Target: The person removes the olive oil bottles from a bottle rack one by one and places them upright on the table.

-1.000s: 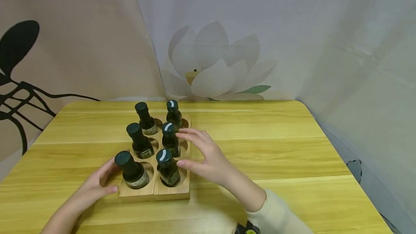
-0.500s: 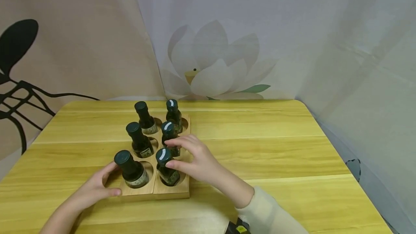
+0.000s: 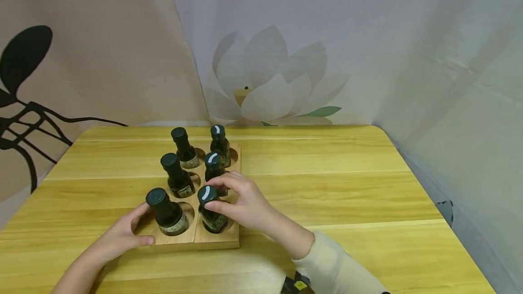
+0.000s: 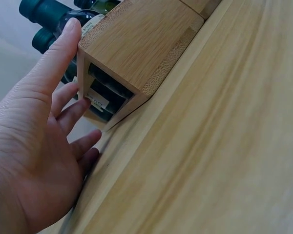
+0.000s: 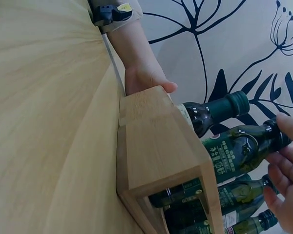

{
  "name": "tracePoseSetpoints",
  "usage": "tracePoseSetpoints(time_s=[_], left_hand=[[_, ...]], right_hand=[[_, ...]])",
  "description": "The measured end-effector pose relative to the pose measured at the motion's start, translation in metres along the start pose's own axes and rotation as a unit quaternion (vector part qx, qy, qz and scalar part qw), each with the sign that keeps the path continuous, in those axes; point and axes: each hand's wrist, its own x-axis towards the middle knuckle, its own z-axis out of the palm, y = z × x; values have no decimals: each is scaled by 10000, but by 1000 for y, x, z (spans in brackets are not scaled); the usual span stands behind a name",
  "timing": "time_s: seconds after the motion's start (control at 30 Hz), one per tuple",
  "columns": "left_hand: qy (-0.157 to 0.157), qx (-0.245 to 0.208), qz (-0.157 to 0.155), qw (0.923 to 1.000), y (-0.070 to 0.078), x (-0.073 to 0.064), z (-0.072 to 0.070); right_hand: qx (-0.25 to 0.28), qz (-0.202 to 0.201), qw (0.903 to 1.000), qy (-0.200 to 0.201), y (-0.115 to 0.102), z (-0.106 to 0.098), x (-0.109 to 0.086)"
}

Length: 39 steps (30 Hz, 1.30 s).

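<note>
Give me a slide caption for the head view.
Left hand at a two-part wooden rack of six bottles, right hand gripping the front-right bottle.

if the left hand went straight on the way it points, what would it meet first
Probably the wooden rack, at its left side; whether the left hand touches it is hard to tell.

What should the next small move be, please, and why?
I'd probably lift the near-right green glass bottle straight up: the right hand pinches its cap, it stands in the wooden rack, and the left hand is at the rack's near-left corner.
</note>
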Motion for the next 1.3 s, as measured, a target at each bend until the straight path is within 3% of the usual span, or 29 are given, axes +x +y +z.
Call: tracePoseSetpoints(time_s=[0.37,0.63,0.93,1.3], left_hand=[[42,84,-6,10000,-2,0,0],[33,141,-96,9998,0,0,0],[-45,52,-137,9999,1,0,0],[-4,76,-86,9999,0,0,0]], right_hand=[[9,257,9990,362,-10,2,1],[20,-123,9966,818,-25,-10,5],[-163,-590,9919,1110,-36,-36,12],[-349,-271,9872,1533,-36,-79,26]])
